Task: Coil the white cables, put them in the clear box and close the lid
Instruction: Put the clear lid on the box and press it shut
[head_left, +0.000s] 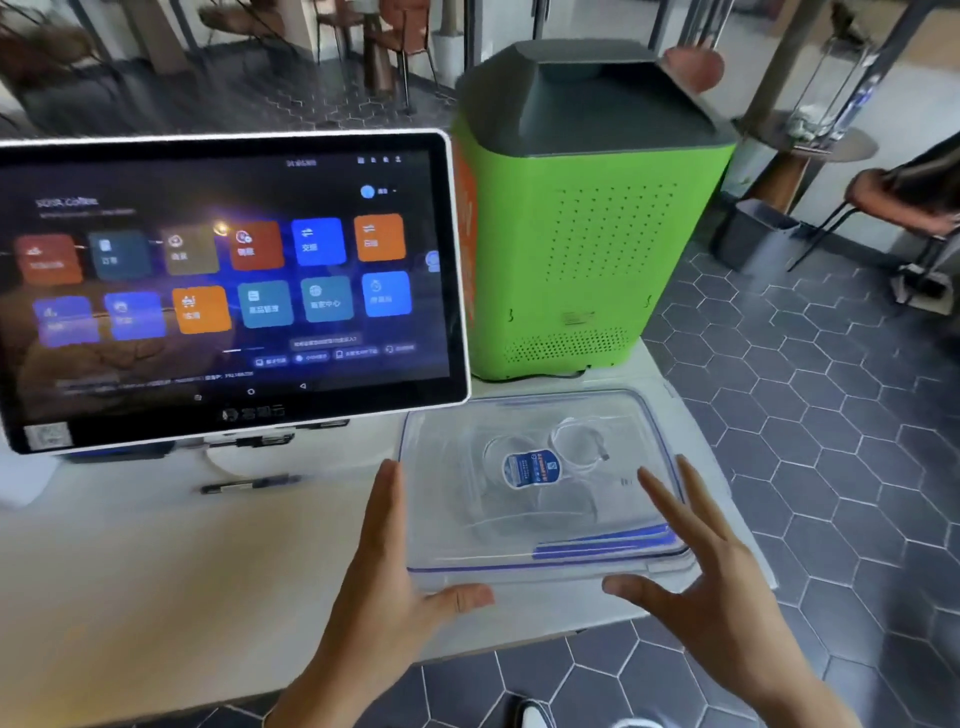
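Note:
The clear box (441, 551) stands on the white table near its right front corner, with its clear, blue-trimmed lid (613, 543) lying on top. Through the lid I see coiled white cables (579, 447) and a blue oval label (531, 469). My left hand (384, 582) is at the box's left side, fingers straight and thumb at the front edge. My right hand (711, 587) hovers over the box's right front corner with fingers spread. Neither hand grips anything.
A large touchscreen terminal (223, 280) stands to the left on the table (156, 571), a pen (249, 483) lying before it. A green and grey machine (587, 218) stands behind the box. The table edge runs close to the box on the right and front.

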